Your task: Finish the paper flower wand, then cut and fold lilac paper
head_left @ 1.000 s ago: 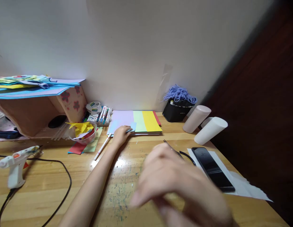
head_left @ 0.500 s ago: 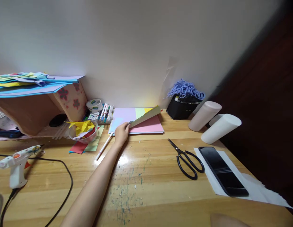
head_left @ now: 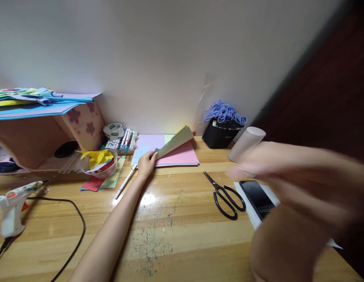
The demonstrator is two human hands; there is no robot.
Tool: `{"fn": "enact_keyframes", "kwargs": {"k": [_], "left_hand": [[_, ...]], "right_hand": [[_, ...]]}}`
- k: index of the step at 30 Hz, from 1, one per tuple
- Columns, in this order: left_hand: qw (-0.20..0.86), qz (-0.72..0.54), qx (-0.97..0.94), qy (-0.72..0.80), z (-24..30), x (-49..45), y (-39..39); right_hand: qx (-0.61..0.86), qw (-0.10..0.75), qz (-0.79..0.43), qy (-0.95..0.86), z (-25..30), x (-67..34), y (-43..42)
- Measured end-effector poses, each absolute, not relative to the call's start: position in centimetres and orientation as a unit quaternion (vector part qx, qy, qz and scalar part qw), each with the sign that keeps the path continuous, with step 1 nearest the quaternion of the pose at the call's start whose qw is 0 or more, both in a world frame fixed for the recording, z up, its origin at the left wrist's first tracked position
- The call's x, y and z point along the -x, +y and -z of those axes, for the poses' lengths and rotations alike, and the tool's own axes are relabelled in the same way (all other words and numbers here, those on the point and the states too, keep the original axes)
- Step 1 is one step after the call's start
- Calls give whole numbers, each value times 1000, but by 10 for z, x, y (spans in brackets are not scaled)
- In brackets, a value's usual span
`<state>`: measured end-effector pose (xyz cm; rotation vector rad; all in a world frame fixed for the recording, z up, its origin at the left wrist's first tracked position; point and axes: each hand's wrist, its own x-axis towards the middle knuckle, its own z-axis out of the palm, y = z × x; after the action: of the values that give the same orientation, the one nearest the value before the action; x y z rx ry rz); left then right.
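My left hand is closed at the front of a stack of coloured paper. Between its fingers and thumb it pinches the near corner of some pale green and yellow sheets, which tilt up off the stack. A small dark grey piece shows at the fingertips, too little to name. In front of the stack, beside the left wrist, lies a white marker. My right hand is raised over the right side, smeared by motion. It partly covers a phone and the rolls behind; its grip is unclear.
Black-handled scissors lie open at centre right. A pinkish roll and a black case topped with blue yarn stand behind. To the left are a hot glue gun with its cord, a tub of paper scraps and a cardboard box.
My right hand has come up from the bottom edge into view, over the phone and the white roll. The left hand keeps hold of the sheets, now tilted slightly higher. The view has shifted slightly.
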<state>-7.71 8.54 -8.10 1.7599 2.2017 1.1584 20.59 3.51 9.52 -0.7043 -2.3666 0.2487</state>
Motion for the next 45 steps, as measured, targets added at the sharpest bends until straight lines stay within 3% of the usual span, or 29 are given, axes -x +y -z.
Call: {"fn": "enact_keyframes", "kwargs": {"k": [4, 7, 11, 28, 35, 40, 45], "left_hand": [[49, -378, -581, 719, 78, 77, 83], [49, -378, -583, 718, 77, 77, 83], [44, -378, -582, 718, 78, 77, 83], [58, -376, -585, 716, 78, 75, 81], [102, -371, -629, 675, 74, 74, 78], [94, -401, -572, 709, 78, 71, 82], [106, -439, -508, 733, 82, 77, 94]], "right_hand": [[268, 178, -181, -930, -48, -155, 106], [320, 95, -152, -930, 10, -139, 147], [339, 113, -159, -920, 42, -144, 171], [307, 157, -90, -934, 45, -152, 171], [326, 218, -24, -920, 39, -146, 171], [290, 318, 38, -902, 26, -141, 162], [282, 143, -52, -947, 26, -143, 160]]}}
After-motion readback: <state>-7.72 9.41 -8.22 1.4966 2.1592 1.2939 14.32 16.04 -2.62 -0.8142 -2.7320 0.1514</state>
